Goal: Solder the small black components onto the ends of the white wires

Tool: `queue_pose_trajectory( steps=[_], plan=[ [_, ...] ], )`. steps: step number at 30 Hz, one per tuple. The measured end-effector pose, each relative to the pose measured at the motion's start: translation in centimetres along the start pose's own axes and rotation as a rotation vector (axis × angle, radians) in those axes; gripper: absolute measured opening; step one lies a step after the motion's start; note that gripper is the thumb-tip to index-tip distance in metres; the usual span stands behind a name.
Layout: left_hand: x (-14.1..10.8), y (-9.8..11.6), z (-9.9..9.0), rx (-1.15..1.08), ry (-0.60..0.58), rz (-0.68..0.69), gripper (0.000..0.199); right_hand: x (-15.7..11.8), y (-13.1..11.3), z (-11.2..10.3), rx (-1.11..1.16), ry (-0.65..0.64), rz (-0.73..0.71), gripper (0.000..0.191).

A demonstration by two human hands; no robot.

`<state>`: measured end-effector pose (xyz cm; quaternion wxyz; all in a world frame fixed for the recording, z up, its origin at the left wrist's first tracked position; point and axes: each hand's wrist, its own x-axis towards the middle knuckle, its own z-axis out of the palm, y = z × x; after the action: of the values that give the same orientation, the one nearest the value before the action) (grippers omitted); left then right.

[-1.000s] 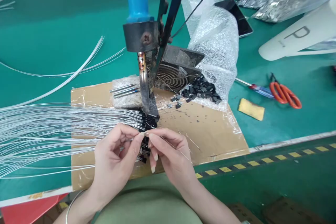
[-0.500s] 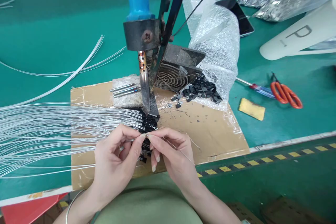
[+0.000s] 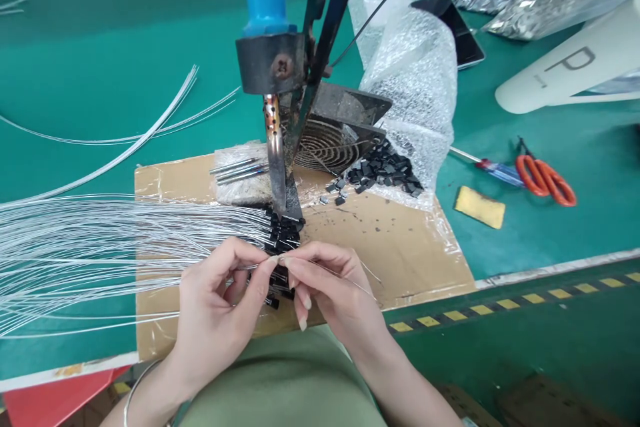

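My left hand (image 3: 223, 307) pinches a thin white wire (image 3: 249, 266) between thumb and forefinger, just in front of the soldering iron tip. My right hand (image 3: 333, 287) is closed in a pinch at the same spot, the fingertips of both hands nearly touching. A fine strand (image 3: 350, 280) runs from the right fingertips back across that hand; it looks like wire or solder. Behind and beneath the fingers lie black connector pieces (image 3: 285, 235) on the ends of many white wires (image 3: 165, 233). The exact join between the fingertips is hidden.
A blue-handled soldering iron (image 3: 275, 147) on a black stand points down just beyond my hands. Behind it sit a fan (image 3: 330, 143) and loose black pieces (image 3: 387, 170). Cardboard (image 3: 400, 247) covers the bench. Rightward are a yellow sponge (image 3: 480, 207), a screwdriver (image 3: 500, 171) and orange-handled scissors (image 3: 545, 180).
My right hand has shifted slightly right, its fingertips drawing a little away from the left ones. The left hand stays almost still, pinching the wire.
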<state>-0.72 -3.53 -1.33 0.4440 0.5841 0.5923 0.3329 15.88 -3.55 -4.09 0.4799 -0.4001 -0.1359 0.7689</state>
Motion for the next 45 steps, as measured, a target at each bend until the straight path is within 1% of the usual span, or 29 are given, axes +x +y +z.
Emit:
queue_pose_trajectory(
  steps=[6, 16, 20, 22, 23, 24, 25, 28, 29, 31, 32, 34, 36, 39, 43, 45],
  plan=[
    [0.0, -0.2, 0.5, 0.024, 0.057, 0.047, 0.011, -0.2, 0.1, 0.3, 0.007, 0.03, -0.019, 0.013],
    [-0.4, -0.3, 1.5, -0.028, 0.139, 0.004, 0.01, -0.2, 1.4, 1.2, 0.099, 0.083, -0.1, 0.012],
    [-0.3, -0.4, 1.5, -0.059, 0.147, 0.003, 0.011, -0.3, 1.7, 0.8, 0.061, 0.078, -0.121, 0.012],
    [-0.2, -0.4, 1.4, -0.06, 0.149, -0.01, 0.011, -0.3, 1.3, 0.1, -0.054, 0.066, -0.151, 0.014],
    [-0.1, -0.4, 1.4, -0.057, 0.15, -0.022, 0.011, -0.2, 0.9, -0.5, -0.142, 0.078, -0.19, 0.015],
    [-0.1, -0.3, 1.3, -0.055, 0.148, -0.038, 0.011, 0.0, 0.4, -1.0, -0.25, 0.118, -0.25, 0.016],
    [0.0, -0.2, 1.3, -0.055, 0.146, -0.056, 0.011, 0.4, -0.3, -1.6, -0.371, 0.195, -0.34, 0.015],
    [0.2, 0.3, 1.2, -0.067, 0.166, -0.105, 0.009, 1.8, -2.3, -3.2, -0.832, 0.409, -0.614, 0.015],
    [0.2, 0.4, 1.2, -0.068, 0.17, -0.112, 0.009, 2.4, -2.9, -3.6, -0.996, 0.432, -0.673, 0.016],
    [0.2, 0.5, 1.0, -0.063, 0.169, -0.108, 0.009, 3.4, -3.7, -4.1, -1.296, 0.427, -0.73, 0.013],
    [0.2, 0.5, 0.9, -0.059, 0.156, -0.097, 0.009, 3.8, -3.8, -4.3, -1.404, 0.423, -0.736, 0.012],
    [0.3, 0.4, 0.7, -0.054, 0.135, -0.071, 0.008, 4.2, -3.9, -4.3, -1.525, 0.421, -0.732, 0.008],
    [0.3, 0.4, 0.5, -0.053, 0.131, -0.049, 0.007, 4.2, -3.7, -4.4, -1.541, 0.422, -0.735, 0.006],
    [0.3, 0.3, 0.5, -0.053, 0.131, -0.04, 0.009, 3.7, -3.2, -4.4, -1.453, 0.438, -0.748, 0.006],
    [0.3, 0.3, 0.4, -0.045, 0.122, -0.045, 0.008, 2.8, -2.6, -4.4, -1.158, 0.479, -0.697, 0.004],
    [0.2, 0.2, 0.3, -0.035, 0.118, -0.034, 0.008, 2.2, -2.6, -4.0, -0.999, 0.468, -0.686, 0.004]
  ],
)
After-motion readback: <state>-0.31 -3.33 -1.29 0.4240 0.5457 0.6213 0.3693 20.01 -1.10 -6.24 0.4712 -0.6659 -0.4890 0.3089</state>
